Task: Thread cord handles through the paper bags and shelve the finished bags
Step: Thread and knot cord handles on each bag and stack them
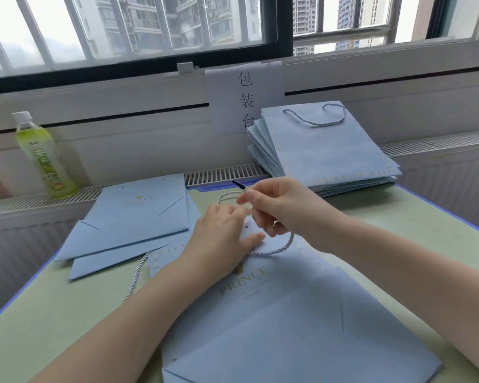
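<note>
Bag in work: the flat pale-blue paper bag printed "PRINCE" in gold (274,313) lies nearest on the pale-green table mat (67,313), its top edge pointing away under both hands.
Left hand: the left hand (221,239) presses the bag's top edge flat, fingers spread and fairly straight, thumb out to the right beside the punched hole area.
Right hand: the right hand (277,208) pinches the blue-and-white twisted cord (277,248) between thumb and forefinger just behind its dark plastic tip (238,184); the other fingers are curled.
Doing it well: I judge the tip should be aimed straight at the hole while the left hand keeps the paper from lifting; a short grip near the tip gives better steering.
Loose cord: a second length of cord (134,275) trails off the bag's left edge and could snag.
Open room: bare mat lies left and right of the bag.
Unthreaded bags: folded blue bags (133,219) lie just beyond, to the left.
Finished stack: the pile of corded blue bags (327,150) sits far right below the window (150,31).
Far edge: a green drink bottle (43,156) stands well apart at left.
</note>
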Tool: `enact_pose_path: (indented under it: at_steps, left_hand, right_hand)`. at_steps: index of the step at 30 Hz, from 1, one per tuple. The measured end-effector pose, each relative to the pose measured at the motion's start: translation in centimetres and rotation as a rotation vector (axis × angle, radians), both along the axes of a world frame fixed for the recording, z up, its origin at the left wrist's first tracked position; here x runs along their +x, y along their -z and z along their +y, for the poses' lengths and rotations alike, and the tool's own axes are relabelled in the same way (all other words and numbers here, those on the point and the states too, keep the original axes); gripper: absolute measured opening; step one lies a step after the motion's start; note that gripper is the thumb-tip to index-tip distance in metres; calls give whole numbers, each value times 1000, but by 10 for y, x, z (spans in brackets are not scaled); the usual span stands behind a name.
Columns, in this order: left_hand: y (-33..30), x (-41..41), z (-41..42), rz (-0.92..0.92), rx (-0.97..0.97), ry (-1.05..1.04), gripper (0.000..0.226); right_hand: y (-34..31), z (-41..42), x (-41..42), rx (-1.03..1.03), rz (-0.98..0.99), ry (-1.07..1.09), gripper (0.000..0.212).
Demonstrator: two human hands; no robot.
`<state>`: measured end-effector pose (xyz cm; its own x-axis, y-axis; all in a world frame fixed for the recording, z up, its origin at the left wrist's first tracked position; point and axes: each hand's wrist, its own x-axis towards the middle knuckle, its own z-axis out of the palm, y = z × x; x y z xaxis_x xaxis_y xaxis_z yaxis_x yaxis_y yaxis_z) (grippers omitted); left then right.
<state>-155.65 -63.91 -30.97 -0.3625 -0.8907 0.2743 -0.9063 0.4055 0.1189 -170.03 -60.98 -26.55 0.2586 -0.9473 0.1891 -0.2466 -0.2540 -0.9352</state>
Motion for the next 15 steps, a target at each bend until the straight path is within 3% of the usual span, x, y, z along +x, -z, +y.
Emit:
enact_pose_path:
  at_steps: [1, 4, 7, 12, 15]
  left_hand:
    - [0, -1, 1, -18, -9, -8, 32]
    - [1, 4, -4, 70, 35, -6, 35]
    - [-6, 6, -3, 264, 167, -38, 40]
    - [-19, 11, 1, 298, 155, -128, 32]
    - [-20, 13, 4, 231, 127, -160, 32]
  right_hand:
    - [1, -1, 0, 1, -15, -7, 19]
    - [4, -4, 1, -1, -38, 9, 13]
    - [10, -8, -1, -67, 138, 99, 17]
    - [15, -13, -3, -240, 493, 186, 13]
    - [18, -12, -4, -325, 538, 162, 10]
